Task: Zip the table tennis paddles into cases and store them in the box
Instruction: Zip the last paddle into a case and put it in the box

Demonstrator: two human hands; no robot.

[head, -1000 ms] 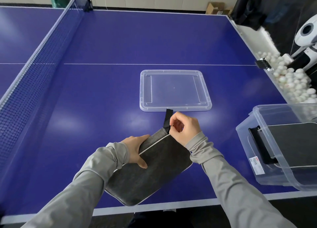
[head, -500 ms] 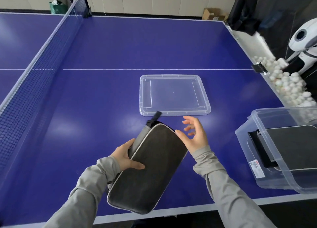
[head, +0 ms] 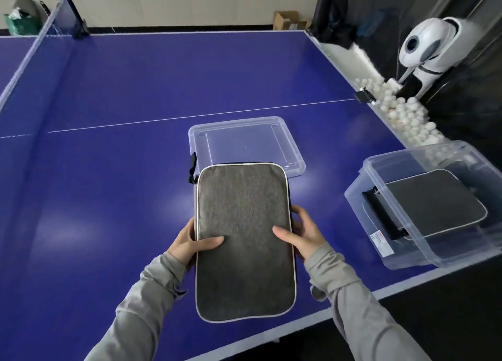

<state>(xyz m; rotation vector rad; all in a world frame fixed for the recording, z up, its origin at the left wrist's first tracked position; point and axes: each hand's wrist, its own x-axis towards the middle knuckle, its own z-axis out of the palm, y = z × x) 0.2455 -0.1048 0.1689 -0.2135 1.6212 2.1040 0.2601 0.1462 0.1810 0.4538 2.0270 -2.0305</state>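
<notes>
A grey paddle case [head: 243, 238] with pale piping is held flat above the blue table, long side pointing away from me, its black strap [head: 193, 167] at the far left corner. My left hand [head: 190, 245] grips its left edge with the thumb on top. My right hand [head: 300, 235] grips the right edge the same way. The case looks closed; its zip is hidden. A clear plastic box [head: 380, 241] stands at the right near the table edge with another grey case [head: 432, 203] lying inside.
The box's clear lid [head: 290, 154] lies flat on the table [head: 108, 197] just beyond the held case. The net [head: 24, 64] runs along the left. Several white balls [head: 407, 118] fill a tray off the right edge beside a white ball machine [head: 432, 50].
The case has been lifted off the table and turned straight. My right hand left the zip end, opened, then took the right edge; my left hand kept its hold.
</notes>
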